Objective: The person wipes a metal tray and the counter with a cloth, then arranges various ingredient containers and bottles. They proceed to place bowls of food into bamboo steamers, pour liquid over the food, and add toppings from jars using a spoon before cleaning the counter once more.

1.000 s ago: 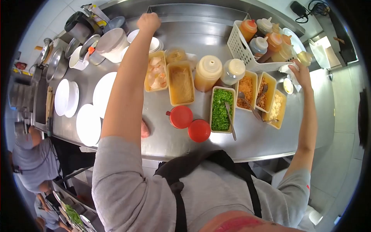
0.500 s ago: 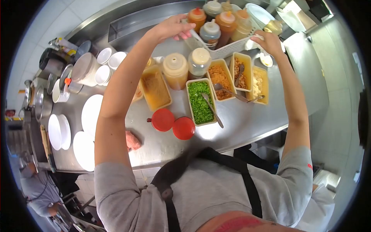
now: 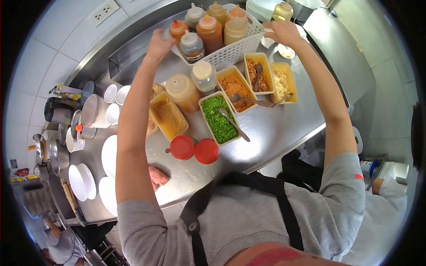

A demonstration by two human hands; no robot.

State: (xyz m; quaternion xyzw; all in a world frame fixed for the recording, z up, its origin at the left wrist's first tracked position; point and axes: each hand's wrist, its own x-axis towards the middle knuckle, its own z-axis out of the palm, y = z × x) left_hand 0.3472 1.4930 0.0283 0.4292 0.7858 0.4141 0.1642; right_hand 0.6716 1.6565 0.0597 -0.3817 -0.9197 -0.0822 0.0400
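A white perforated plastic basket (image 3: 230, 52) full of squeeze bottles sits at the back of the steel counter. My left hand (image 3: 159, 45) has its fingers closed at the basket's left end. At the other end my right hand (image 3: 285, 34) grips the rim near the right corner. Inside stand an orange-red bottle (image 3: 178, 31), a brown sauce bottle (image 3: 209, 33), a pale yellow bottle (image 3: 235, 32) and several others. Just in front are a large cream-coloured squeeze bottle (image 3: 182, 92) and a clear one with a cream lid (image 3: 204, 76).
Tubs of chopped green onion (image 3: 217, 119), orange crumbs (image 3: 234, 86), brown bits (image 3: 257, 73) and pale bits (image 3: 280, 82) line the counter (image 3: 275, 124). Red round containers (image 3: 207, 151) lie nearer me. White bowls (image 3: 80, 181) and cups are at left. Other people stand at both sides.
The basket has shifted left along the back of the counter, with both hands moving with it. My view has turned slightly, so the whole counter sits differently.
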